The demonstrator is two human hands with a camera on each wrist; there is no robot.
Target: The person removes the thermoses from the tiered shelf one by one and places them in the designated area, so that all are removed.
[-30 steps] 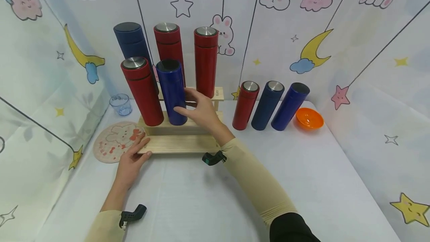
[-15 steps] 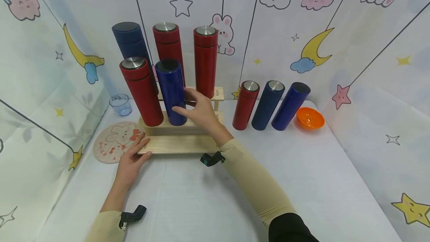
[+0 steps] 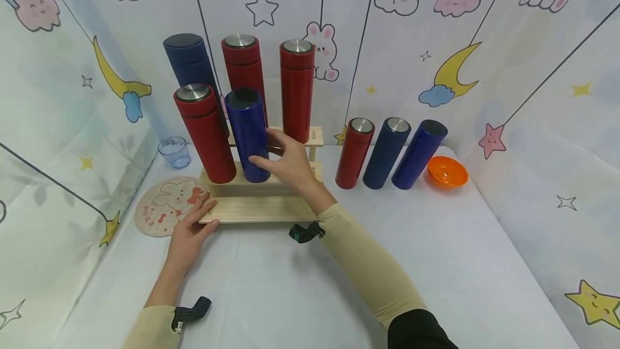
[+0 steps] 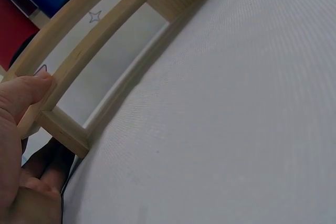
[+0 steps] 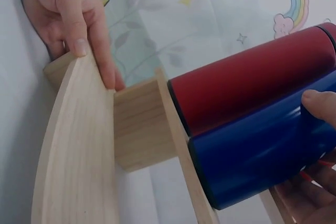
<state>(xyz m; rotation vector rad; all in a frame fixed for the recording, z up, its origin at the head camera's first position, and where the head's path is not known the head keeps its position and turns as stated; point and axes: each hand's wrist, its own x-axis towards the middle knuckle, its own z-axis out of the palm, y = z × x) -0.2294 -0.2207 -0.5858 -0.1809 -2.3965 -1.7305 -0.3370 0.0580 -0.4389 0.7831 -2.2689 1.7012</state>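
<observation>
In the head view my right hand [image 3: 295, 165] grips a glossy blue thermos [image 3: 248, 133] low on its body. That thermos stands on the middle step of a wooden stepped rack [image 3: 261, 209], right beside a red thermos [image 3: 205, 136] with a steel lid. My left hand [image 3: 188, 235] holds the front left corner of the rack's lowest step, its thumb on the front edge in the left wrist view. Along the top step stand a dark blue thermos [image 3: 189, 61] and two red ones. The right wrist view shows the blue thermos [image 5: 252, 150] with its base at the step.
On the table's right side stand a shorter red thermos [image 3: 353, 155], a navy one [image 3: 385, 155] and a blue one [image 3: 417, 155]. Beside them is an orange bowl [image 3: 446, 172]. A round bunny mat [image 3: 160, 211] and a clear blue glass [image 3: 174, 152] lie left of the rack.
</observation>
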